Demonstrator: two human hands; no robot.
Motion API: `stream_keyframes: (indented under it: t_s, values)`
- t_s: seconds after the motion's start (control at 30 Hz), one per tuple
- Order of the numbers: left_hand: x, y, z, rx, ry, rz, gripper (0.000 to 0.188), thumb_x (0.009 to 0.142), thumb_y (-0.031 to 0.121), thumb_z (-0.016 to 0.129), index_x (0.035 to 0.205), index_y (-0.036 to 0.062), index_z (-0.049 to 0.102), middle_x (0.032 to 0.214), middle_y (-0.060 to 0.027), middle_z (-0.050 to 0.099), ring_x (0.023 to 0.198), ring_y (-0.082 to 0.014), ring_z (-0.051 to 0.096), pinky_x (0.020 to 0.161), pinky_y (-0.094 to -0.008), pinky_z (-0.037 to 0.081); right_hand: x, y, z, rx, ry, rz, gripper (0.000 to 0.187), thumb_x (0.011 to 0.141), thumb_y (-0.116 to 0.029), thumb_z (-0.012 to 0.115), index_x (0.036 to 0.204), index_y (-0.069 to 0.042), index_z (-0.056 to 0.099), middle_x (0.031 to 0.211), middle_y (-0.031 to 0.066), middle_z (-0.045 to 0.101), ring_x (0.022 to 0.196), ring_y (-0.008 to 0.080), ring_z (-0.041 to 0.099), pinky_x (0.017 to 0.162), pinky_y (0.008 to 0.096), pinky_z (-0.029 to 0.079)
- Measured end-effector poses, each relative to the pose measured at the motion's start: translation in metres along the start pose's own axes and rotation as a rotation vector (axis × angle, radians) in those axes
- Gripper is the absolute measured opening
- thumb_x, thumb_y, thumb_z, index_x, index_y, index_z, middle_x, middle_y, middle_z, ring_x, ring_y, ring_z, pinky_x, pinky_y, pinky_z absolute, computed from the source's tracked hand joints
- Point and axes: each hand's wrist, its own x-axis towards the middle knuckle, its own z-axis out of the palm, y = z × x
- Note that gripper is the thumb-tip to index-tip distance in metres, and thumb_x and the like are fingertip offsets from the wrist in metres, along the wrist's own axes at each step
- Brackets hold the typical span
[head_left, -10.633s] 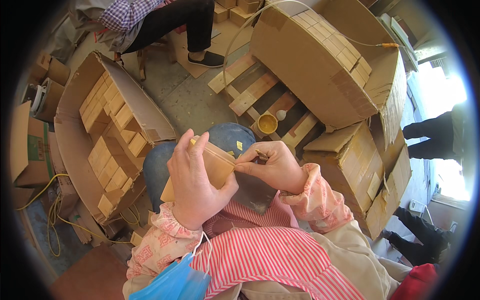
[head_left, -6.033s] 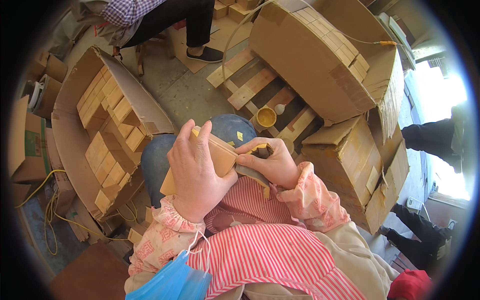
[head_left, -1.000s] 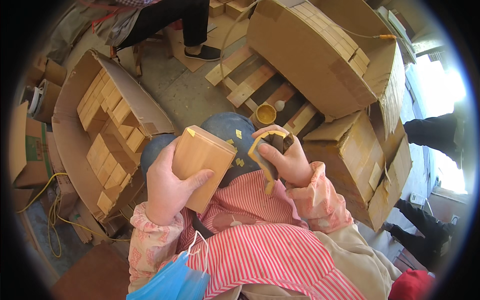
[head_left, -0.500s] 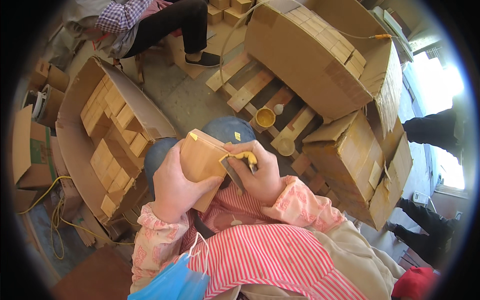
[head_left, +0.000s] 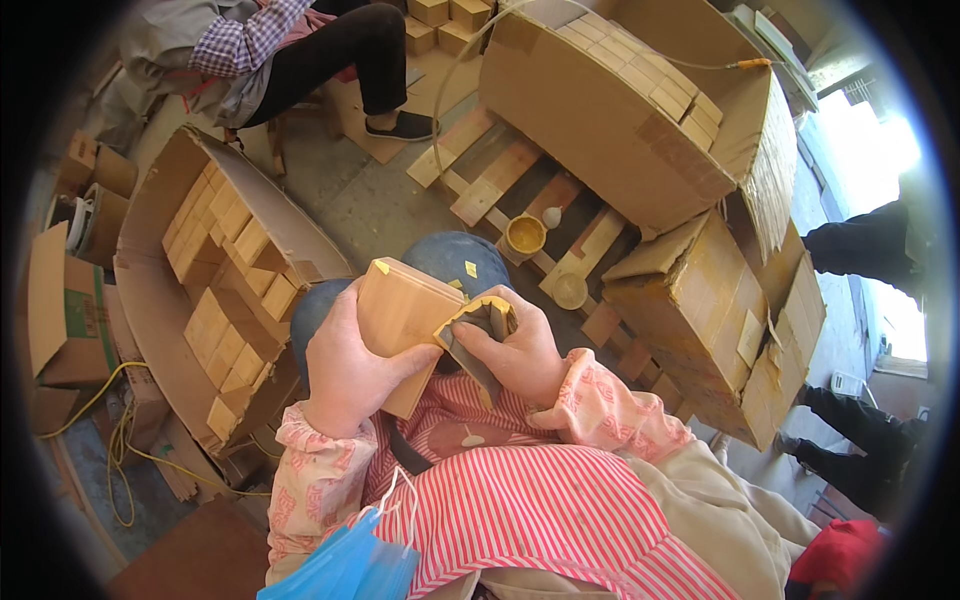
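Above my lap, my left hand (head_left: 345, 360) grips a flat wooden box (head_left: 405, 310) along its left side, thumb across the near face. The box is held tilted, with a small yellow mark on its top corner. My right hand (head_left: 515, 345) pinches a folded piece of sandpaper (head_left: 470, 360), grey on one side and yellow on the other. The sandpaper lies at the box's right edge, its upper part curling over between my thumb and fingers. My right fingertips are partly hidden behind it.
A large carton (head_left: 300, 225) of wooden boxes stands at left, another carton (head_left: 610, 125) on a pallet (head_left: 490, 185) at upper right. A yellow-filled cup (head_left: 525, 236) sits on the pallet. A seated person (head_left: 340, 60) is at upper left; a yellow cord (head_left: 125, 430) lies lower left.
The sandpaper has opened out from a narrow bunched fold into a wider curl in my right hand. My left hand keeps its hold on the box, and the view has shifted slightly.
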Motion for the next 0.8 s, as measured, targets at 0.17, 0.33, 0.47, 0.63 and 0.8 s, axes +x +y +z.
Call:
stream_keyframes:
  t_s: [0.17,0.33,0.47,0.63,0.8]
  values:
    - [-0.001,-0.001,-0.001,0.054,0.01,0.022,0.097,0.065,0.041,0.102,0.142,0.0001,0.059,0.121,-0.0199,0.076,0.108,-0.0346,0.077,0.094,-0.0422,0.06,0.006,0.002,0.004,-0.076,0.012,-0.058,0.019,0.097,-0.013,0.079,0.108,0.0,0.07,0.089,0.0014,0.072,0.082,0.0046,0.063,0.071,0.0245,0.054]
    - [-0.002,-0.002,0.0,0.081,0.016,0.027,0.098,0.065,0.041,0.102,0.142,-0.0002,0.059,0.12,-0.0203,0.076,0.107,-0.035,0.077,0.093,-0.0422,0.06,0.011,0.005,0.003,0.075,0.038,-0.02,0.01,0.1,-0.008,0.074,0.105,0.0,0.07,0.091,-0.0006,0.072,0.08,0.004,0.063,0.07,0.023,0.052]
    - [-0.003,-0.001,0.0,0.116,0.023,0.032,0.097,0.064,0.042,0.102,0.141,0.0007,0.059,0.119,-0.0197,0.077,0.107,-0.0355,0.077,0.093,-0.0425,0.06,0.004,-0.003,0.001,-0.062,0.007,0.037,0.009,0.099,-0.007,0.073,0.105,0.0,0.07,0.09,-0.0006,0.072,0.08,0.0036,0.062,0.071,0.023,0.052]
    - [-0.002,-0.001,0.0,0.094,0.023,-0.011,0.097,0.065,0.045,0.101,0.14,0.0024,0.059,0.118,-0.0187,0.077,0.107,-0.036,0.076,0.094,-0.0435,0.06,0.023,-0.008,-0.001,-0.067,0.152,-0.051,0.01,0.098,-0.008,0.073,0.102,0.001,0.071,0.087,0.0011,0.072,0.075,0.0056,0.063,0.065,0.0249,0.052]
    - [-0.007,0.0,-0.001,0.101,0.013,-0.023,0.097,0.066,0.047,0.1,0.142,0.0033,0.059,0.121,-0.0181,0.077,0.109,-0.0352,0.076,0.095,-0.0438,0.059,0.033,-0.005,-0.023,0.066,0.195,0.026,0.012,0.102,-0.008,0.068,0.106,0.003,0.067,0.089,0.0111,0.078,0.073,0.0166,0.076,0.063,0.0295,0.061]
